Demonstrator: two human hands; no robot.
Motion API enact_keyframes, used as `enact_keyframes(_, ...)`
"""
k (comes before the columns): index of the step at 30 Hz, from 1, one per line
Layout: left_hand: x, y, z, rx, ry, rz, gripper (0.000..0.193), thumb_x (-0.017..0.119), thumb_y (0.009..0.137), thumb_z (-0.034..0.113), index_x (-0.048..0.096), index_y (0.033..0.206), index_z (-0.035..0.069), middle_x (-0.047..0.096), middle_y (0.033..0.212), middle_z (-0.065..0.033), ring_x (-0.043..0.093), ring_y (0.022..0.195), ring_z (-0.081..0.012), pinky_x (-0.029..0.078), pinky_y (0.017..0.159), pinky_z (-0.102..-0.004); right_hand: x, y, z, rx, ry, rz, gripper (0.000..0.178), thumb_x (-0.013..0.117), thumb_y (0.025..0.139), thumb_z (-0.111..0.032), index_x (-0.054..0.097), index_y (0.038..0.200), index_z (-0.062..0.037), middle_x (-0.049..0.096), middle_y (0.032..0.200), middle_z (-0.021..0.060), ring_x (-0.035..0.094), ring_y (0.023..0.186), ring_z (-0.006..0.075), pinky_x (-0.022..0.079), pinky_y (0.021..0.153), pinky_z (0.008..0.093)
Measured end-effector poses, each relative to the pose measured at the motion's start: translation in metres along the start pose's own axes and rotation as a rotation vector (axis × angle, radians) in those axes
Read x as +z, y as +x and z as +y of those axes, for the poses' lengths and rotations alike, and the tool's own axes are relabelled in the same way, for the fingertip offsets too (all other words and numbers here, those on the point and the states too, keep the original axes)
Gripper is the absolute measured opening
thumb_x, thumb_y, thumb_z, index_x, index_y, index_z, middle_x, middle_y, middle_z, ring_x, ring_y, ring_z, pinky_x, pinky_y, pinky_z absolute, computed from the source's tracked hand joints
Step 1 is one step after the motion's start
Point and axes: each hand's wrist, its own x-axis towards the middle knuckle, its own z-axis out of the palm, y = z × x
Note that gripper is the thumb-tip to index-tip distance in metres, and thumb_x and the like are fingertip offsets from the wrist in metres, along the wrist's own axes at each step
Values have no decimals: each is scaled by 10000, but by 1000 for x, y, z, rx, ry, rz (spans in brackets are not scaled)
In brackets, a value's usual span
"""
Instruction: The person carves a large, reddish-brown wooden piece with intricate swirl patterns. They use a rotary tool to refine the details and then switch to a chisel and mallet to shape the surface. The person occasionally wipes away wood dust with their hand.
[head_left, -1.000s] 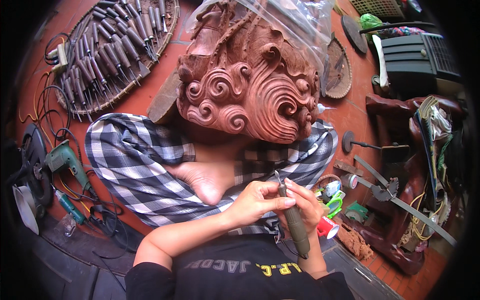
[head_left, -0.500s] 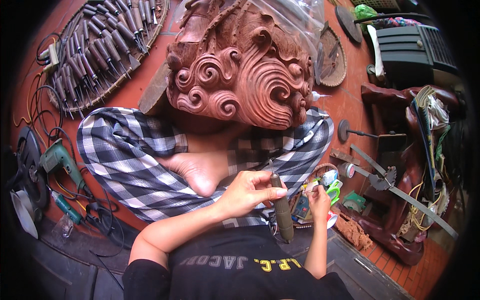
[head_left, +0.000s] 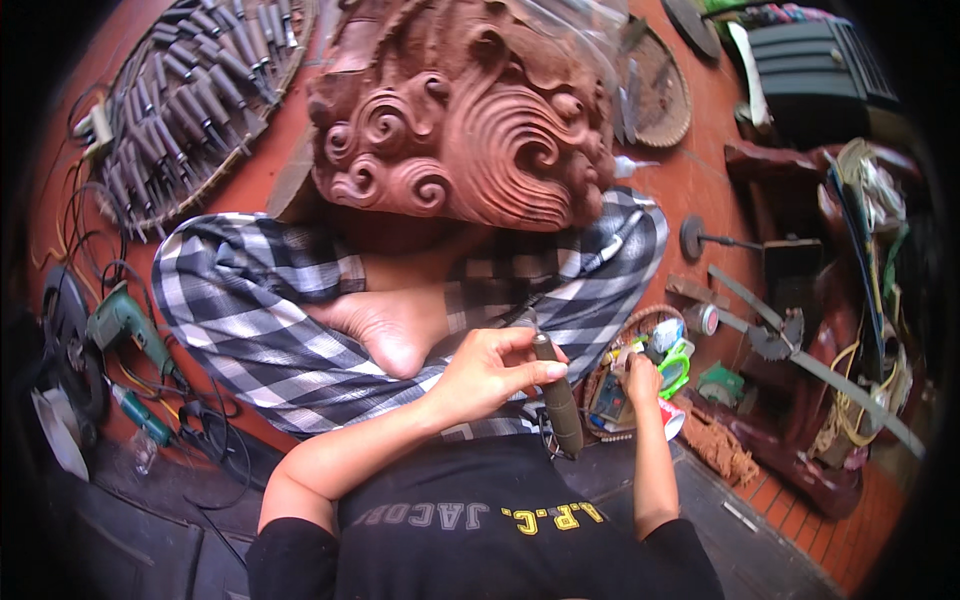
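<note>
My left hand (head_left: 487, 372) grips a dark olive rotary tool handpiece (head_left: 562, 412) between thumb and fingers, over my lap. The handpiece stands nearly upright in the picture, its narrow end at the top and its thick end by my black shirt. My right hand (head_left: 641, 380) reaches into a small basket (head_left: 612, 434) of mixed small items, its fingers closed together; what they pinch is too small to make out. Beyond my crossed legs stands a reddish-brown wood carving (head_left: 455, 150) with swirling wave and curl shapes, apart from both hands.
A round tray (head_left: 240, 150) holds several wooden-handled chisels at the far left. A green power drill (head_left: 128, 325) and tangled cables lie on the left. Bright green scissors (head_left: 676, 368) and a small round tin (head_left: 703, 319) are by the basket. A flat woven basket (head_left: 672, 105) lies far right.
The view has shifted, so the carving sits higher and further left. My right hand has moved slightly within the basket. My left hand keeps its hold on the handpiece.
</note>
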Motion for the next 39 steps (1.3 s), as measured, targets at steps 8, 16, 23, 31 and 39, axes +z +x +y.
enact_keyframes(8, -8, -3, 2, 1, 34, 77, 250, 698, 871, 149, 671, 1052, -22, 695, 949, -91, 647, 814, -126, 531, 693, -248, 5, 2, 32, -35, 13, 65, 581, 849, 506, -37, 532, 993, -55, 609, 1032, 175, 623, 979, 390, 498, 798, 482)
enact_keyframes(16, -11, -3, 3, -15, 72, 81, 239, 694, 874, 134, 669, 1054, -22, 690, 978, -107, 642, 819, -133, 531, 701, -253, -9, -6, 6, 30, 64, -174, 886, 893, 466, -41, 445, 1229, -65, 513, 1217, 228, 592, 1082, 411, 499, 890, 473)
enact_keyframes(23, -5, -2, 7, -3, 96, 82, 210, 715, 871, 132, 698, 1044, 13, 683, 939, -55, 617, 783, -102, 513, 700, -247, 15, -22, 9, 37, 28, -43, 992, 899, 465, -80, 394, 1319, -77, 442, 1297, 228, 518, 1168, 409, 471, 968, 466)
enact_keyframes(31, 1, -4, 16, 2, 62, 57, 246, 711, 892, 128, 665, 1089, -12, 675, 997, -62, 620, 885, -115, 525, 737, -258, -133, -25, -102, -203, 912, 117, 302, 789, 790, -203, 634, 973, -21, 635, 836, 99, 667, 783, 225, 531, 736, 364)
enact_keyframes(39, 20, 16, 18, 150, 518, 149, 260, 697, 892, 110, 658, 1107, -31, 684, 996, -86, 650, 888, -135, 534, 778, -279, -156, -50, -170, -666, 1453, -285, 523, 755, 861, -278, 536, 1224, 27, 678, 853, 67, 653, 739, 139, 507, 676, 295)
